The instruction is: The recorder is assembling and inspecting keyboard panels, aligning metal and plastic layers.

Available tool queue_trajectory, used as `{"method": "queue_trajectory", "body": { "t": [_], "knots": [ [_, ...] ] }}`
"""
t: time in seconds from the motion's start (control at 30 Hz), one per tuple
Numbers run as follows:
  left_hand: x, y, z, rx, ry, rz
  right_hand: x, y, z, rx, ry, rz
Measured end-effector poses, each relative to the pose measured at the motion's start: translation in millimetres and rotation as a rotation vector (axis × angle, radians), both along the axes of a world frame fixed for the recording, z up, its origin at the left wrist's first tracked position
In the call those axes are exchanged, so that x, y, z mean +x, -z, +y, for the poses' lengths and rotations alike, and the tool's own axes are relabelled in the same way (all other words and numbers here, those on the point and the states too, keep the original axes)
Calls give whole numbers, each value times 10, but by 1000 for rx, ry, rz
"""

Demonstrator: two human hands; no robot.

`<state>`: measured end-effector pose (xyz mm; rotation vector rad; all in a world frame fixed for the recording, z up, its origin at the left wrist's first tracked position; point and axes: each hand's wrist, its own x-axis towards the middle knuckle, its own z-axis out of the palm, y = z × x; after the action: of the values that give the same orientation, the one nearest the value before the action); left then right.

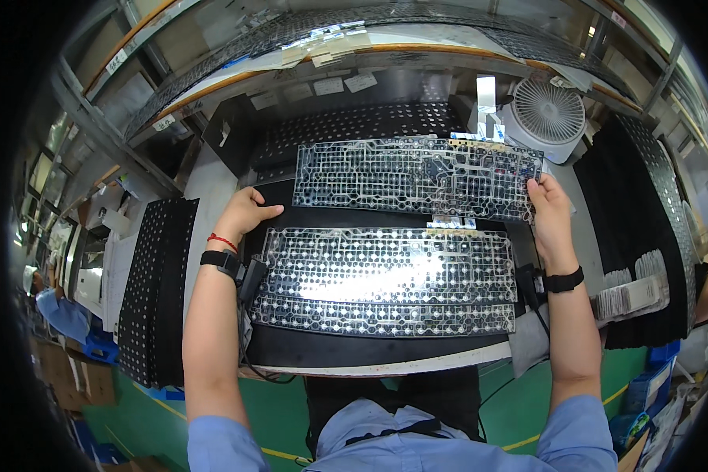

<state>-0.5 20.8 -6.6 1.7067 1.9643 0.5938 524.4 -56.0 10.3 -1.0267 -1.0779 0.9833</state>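
Note:
My right hand (552, 216) grips the right end of a clear keyboard membrane sheet (417, 177), thumb on its upper face and fingers behind. This sheet is printed with fine circuit lines and slants slightly down to the right. By its left end, but apart from it, is my left hand (248, 211), thumb stretched out and nothing in the fingers. Nearer me, more membrane sheets (346, 244) with rows of pale dots lie overlapping on a black work surface (330, 346). Glare whitens their middle. A short connector tail (451, 223) shows between the upper and lower sheets.
A white fan (549, 110) stands at the back right, near a perforated black rack (354, 122). Black perforated sheets (156, 291) hang at the left, with more black sheets (633, 228) at the right. A bundle of pale strips (633, 291) lies beside my right forearm.

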Motion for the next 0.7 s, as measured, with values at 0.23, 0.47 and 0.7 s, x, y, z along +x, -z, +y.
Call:
{"method": "queue_trajectory", "body": {
  "t": [0.23,0.47,0.7],
  "knots": [
    [62,-88,149,-109,13,147,7,-28,-27,-9,7,-11],
    [-118,-269,-79,-158,-39,-745,20,10,5,7,-4,0],
    [-160,-568,-511,64,165,-1181,48,42,18,16,-17,1]
  ]
}}
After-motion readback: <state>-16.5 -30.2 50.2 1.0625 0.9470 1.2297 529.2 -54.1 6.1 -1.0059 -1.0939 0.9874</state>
